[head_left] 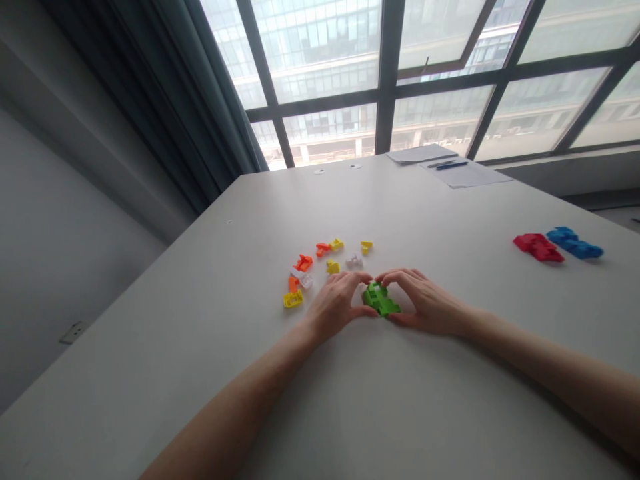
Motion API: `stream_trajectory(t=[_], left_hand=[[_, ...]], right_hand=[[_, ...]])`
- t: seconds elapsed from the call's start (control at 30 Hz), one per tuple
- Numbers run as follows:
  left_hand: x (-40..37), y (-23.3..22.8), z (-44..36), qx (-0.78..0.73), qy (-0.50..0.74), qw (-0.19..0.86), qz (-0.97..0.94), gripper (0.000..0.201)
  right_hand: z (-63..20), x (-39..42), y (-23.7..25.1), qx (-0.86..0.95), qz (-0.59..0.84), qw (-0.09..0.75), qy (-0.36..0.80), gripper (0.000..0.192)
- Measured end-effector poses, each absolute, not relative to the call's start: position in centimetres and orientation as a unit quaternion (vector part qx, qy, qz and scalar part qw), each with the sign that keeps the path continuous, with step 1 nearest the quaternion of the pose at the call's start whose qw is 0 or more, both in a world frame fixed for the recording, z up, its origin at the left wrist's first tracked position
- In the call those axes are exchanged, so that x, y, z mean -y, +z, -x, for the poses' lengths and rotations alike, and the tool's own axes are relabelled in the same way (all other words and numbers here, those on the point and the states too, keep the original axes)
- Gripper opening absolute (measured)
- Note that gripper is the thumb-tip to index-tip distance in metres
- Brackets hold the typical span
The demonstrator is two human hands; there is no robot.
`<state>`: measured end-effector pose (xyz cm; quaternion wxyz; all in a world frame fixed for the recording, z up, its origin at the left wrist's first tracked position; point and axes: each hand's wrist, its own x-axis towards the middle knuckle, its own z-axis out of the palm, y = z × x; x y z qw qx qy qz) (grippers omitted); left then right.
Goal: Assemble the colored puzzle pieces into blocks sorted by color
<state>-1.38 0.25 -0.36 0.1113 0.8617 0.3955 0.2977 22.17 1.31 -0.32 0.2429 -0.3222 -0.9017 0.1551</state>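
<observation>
Head view, white table (pixel 200 373) by a window.

At 9 o'clock from the hands: loose small parts (pixel 320 270), orange, yellow and white, lying in an arc, near the left hand but apart from it. One yellow part (pixel 293 299) is sitting at the near-left end of the arc.

Left hand (pixel 334 305) is curling in, thumb and fingertips pinching the left side of the green piece (pixel 380 299). The piece is sitting on the table at centre, between both hands.

Right hand (pixel 425 303) is closing on the same piece from 3 o'clock, fingers over the top, thumb low at the near edge. Both hands are gripping it; neither is open.

At 2 o'clock, well apart: a red piece (pixel 538 247) touching or just beside a blue piece (pixel 574 243). At 12 o'clock, far edge: papers (pixel 450 165) and a pen (pixel 451 165).

Risk, as judged: uneven squeeze from the two hands could be popping green segments apart or skidding the piece on the smooth top; a left wrist sweep could be scattering the nearest loose parts.
</observation>
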Motion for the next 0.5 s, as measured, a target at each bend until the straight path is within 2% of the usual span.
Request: stream_trajectory(t=[0.5], left_hand=[[-0.38,-0.15,1.6,-0.404,0.295,0.138,-0.855,0.047]], right_hand=[[-21.86,-1.24,-0.29,0.902,0.308,0.255,0.161,0.043]])
